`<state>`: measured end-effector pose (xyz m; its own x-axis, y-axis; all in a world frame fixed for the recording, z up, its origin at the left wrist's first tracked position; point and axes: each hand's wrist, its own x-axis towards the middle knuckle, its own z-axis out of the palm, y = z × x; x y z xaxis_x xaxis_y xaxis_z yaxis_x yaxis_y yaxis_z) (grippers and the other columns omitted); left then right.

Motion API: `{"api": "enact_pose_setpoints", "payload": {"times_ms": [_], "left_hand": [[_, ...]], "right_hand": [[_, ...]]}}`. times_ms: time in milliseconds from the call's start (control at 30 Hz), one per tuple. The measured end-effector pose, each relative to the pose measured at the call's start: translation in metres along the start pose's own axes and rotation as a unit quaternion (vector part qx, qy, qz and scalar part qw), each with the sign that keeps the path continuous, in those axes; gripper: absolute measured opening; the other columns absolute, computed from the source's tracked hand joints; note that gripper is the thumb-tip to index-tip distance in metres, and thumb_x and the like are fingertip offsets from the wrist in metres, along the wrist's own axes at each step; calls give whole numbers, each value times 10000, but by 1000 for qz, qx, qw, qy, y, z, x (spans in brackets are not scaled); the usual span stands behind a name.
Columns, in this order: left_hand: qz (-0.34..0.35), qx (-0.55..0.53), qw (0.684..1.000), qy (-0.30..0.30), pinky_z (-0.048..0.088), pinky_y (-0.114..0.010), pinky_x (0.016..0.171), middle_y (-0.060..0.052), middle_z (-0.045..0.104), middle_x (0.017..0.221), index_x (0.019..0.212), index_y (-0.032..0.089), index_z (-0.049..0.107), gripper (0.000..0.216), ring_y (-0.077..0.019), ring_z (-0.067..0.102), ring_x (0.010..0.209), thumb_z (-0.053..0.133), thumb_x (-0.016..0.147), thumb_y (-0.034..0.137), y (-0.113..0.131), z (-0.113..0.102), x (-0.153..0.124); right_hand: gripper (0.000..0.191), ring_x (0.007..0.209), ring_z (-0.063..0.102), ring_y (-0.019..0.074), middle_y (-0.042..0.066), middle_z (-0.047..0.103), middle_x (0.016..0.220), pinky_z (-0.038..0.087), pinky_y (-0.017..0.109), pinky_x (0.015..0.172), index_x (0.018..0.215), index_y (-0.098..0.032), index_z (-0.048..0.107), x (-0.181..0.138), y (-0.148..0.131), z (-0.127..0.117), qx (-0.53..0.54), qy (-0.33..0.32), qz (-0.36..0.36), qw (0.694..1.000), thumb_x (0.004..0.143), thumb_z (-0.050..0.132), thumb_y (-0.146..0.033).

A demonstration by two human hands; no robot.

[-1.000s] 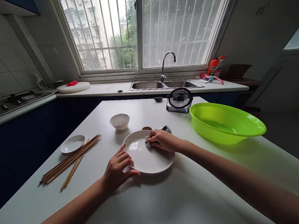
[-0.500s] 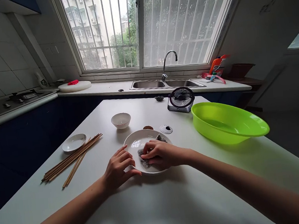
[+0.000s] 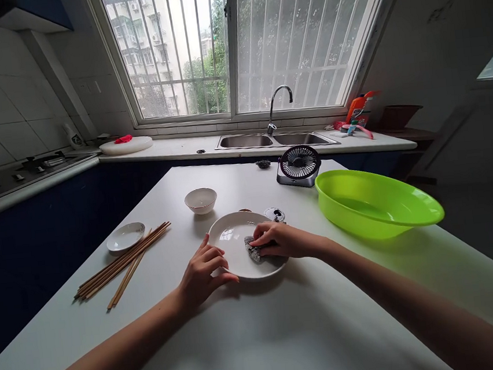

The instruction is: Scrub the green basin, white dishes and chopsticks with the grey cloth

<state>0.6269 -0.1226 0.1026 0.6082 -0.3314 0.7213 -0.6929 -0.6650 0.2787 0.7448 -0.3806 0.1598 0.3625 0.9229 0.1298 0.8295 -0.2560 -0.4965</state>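
A white plate (image 3: pixel 232 236) lies flat on the white table (image 3: pixel 261 335) in front of me. My right hand (image 3: pixel 278 241) presses a grey steel-wool scrubber (image 3: pixel 253 249) against the plate's right inner side, fingers closed over it. At the plate's near left rim rests my left hand (image 3: pixel 203 270), fingers curled against the edge, steadying it.
A small white bowl (image 3: pixel 200 200), a saucer (image 3: pixel 125 237) and a bundle of wooden chopsticks (image 3: pixel 123 265) lie to the left. At the right stands a green plastic basin (image 3: pixel 374 202), with a small black fan (image 3: pixel 299 165) behind the plate. Sink and faucet (image 3: pixel 276 103) line the back counter.
My right hand slid the scrubber from the plate's far side toward its near left, then back to the right side. The left hand stayed on the rim.
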Motion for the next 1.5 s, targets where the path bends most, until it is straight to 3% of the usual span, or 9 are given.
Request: {"api": "enact_pose_setpoints", "payload": {"times_ms": [267, 500, 633, 800, 1000, 1067, 1233, 1367, 1500], "left_hand": [[1, -21, 1000, 8, 434, -479, 1131, 15, 651, 735, 727, 211, 649, 327, -156, 679, 799, 654, 894, 492, -1, -1, 3], [7, -20, 1000, 23, 430, -478, 1140, 23, 639, 730, 716, 205, 631, 348, -140, 670, 753, 633, 902, 500, -2, -1, 4], [4, -25, 999, 39, 466, -485, 1108, 25, 651, 750, 765, 205, 616, 332, -141, 672, 724, 665, 874, 515, -4, 0, 1], [-22, -9, 995, 94, 552, -471, 997, 39, 626, 773, 900, 221, 542, 480, -152, 664, 678, 644, 792, 678, -5, 4, -2], [-45, 16, 995, 87, 614, -371, 798, 3, 635, 823, 944, 237, 510, 537, -242, 722, 923, 613, 771, 735, -4, 5, -5], [-49, 25, 995, 82, 609, -395, 835, 10, 634, 796, 938, 236, 514, 542, -244, 728, 910, 600, 770, 745, -2, 4, -5], [-29, 27, 998, 45, 549, -451, 983, 29, 647, 719, 856, 221, 582, 469, -165, 658, 663, 595, 822, 688, 2, 3, -2], [14, 37, 999, 21, 499, -461, 1040, 6, 668, 735, 855, 218, 672, 380, -161, 637, 692, 610, 873, 593, 2, 2, -1], [39, 29, 999, 25, 468, -459, 1073, 15, 629, 722, 778, 224, 683, 301, -140, 612, 688, 620, 915, 485, 2, 0, 2]], "right_hand": [[198, 910, 664, 227, 139, 676, 1023, 534, 361, 851, 1033, -148, 780, 47, 23, 8, -96, 70, 55, 991, 925, 614, -151], [247, 1036, 657, 217, 126, 690, 1131, 519, 347, 938, 1144, -174, 747, 71, 15, 20, -71, 69, 14, 995, 922, 640, -159], [238, 1042, 647, 211, 111, 676, 1139, 521, 343, 933, 1133, -201, 753, 65, 1, 25, -14, 45, -45, 998, 919, 651, -186], [255, 995, 638, 193, 91, 667, 1105, 511, 331, 929, 1150, -214, 754, 50, -15, 30, 29, 16, -72, 997, 907, 676, -221], [251, 923, 642, 195, 106, 682, 1056, 500, 320, 889, 1125, -186, 771, 32, -30, 30, 67, -4, -126, 990, 893, 684, -230], [240, 921, 638, 192, 105, 692, 1044, 494, 317, 884, 1119, -195, 774, 27, -32, 28, 68, -10, -138, 988, 906, 667, -224], [247, 931, 635, 180, 96, 709, 1026, 491, 287, 866, 1112, -184, 776, 16, -34, 15, 66, -40, -132, 988, 910, 639, -152], [294, 905, 650, 161, 83, 713, 998, 499, 251, 824, 1093, -184, 783, 3, -35, 2, 65, -68, -96, 991, 886, 614, -61], [304, 821, 648, 130, 83, 697, 988, 517, 237, 777, 1114, -188, 774, -10, -33, -7, 76, -36, -76, 994, 915, 575, -74]]}}
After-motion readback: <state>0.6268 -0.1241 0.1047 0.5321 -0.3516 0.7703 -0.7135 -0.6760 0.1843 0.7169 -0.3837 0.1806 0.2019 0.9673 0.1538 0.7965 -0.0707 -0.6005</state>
